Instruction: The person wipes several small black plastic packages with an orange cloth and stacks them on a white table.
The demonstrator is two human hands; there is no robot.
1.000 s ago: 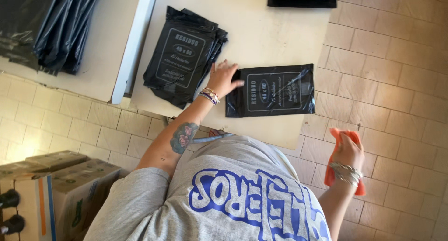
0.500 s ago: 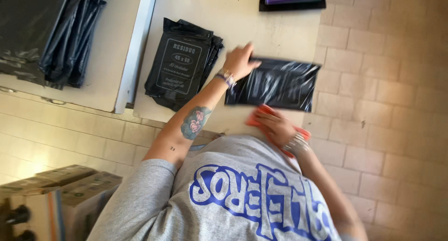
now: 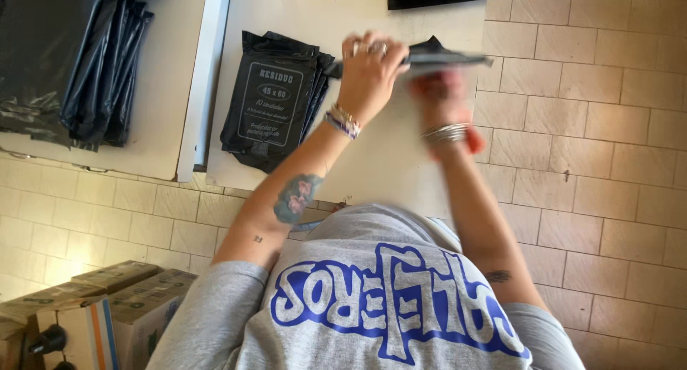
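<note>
My right hand [image 3: 445,98] is motion-blurred, so I cannot tell its grip. My left hand [image 3: 368,69] pinches the black bag packet [image 3: 444,55], now lifted edge-on above the table [image 3: 401,162], beside the packet stack [image 3: 275,98], no longer flat.

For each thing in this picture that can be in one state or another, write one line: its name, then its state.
Left hand: gripping the black packet, lifted.
Right hand: blurred, under the packet; grip unclear.
Black packet: held edge-on above the table.
Stack of black packets: lying flat, fanned.
Loose black bags: folded, piled.
Cardboard boxes: closed.
</note>
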